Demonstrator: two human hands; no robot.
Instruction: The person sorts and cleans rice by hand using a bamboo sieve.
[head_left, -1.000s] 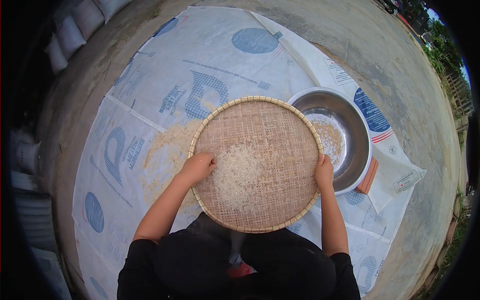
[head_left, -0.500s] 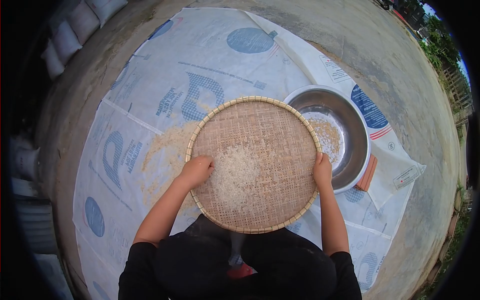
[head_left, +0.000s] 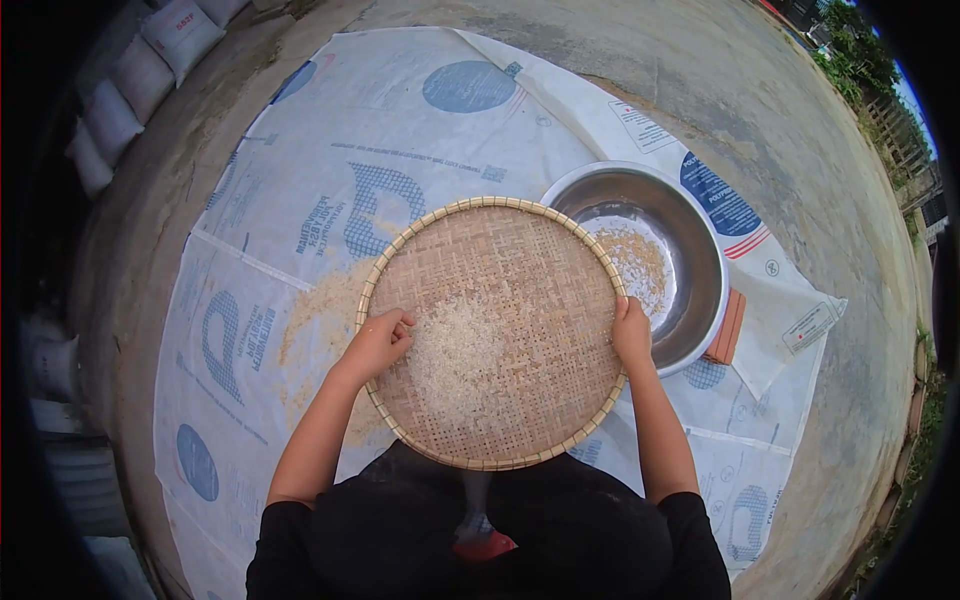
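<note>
A round woven bamboo winnowing tray [head_left: 560, 270] rests over my lap, nearly flat. Pale grains of rice [head_left: 455, 355] lie spread on its left half, with a few browner bits beside them. My right hand [head_left: 632, 335] grips the right rim, thumb on top and the other fingers hidden beneath. Over the left rim reaches my left hand [head_left: 380, 342], its fingers curled together just above the tray's surface at the edge of the rice. Whatever those fingers hold, if anything, is too small or hidden to make out.
A steel basin [head_left: 705, 290] with some brownish grain stands behind the tray's right side, near reddish bricks [head_left: 727, 328]. Husks [head_left: 325, 310] lie scattered on the printed white sheet [head_left: 270, 180] at left. Filled sacks [head_left: 145, 75] line the far left.
The tray and both hands sit slightly further left in view, as the view itself has shifted. My left hand's fingers have loosened a little from a tighter fist.
</note>
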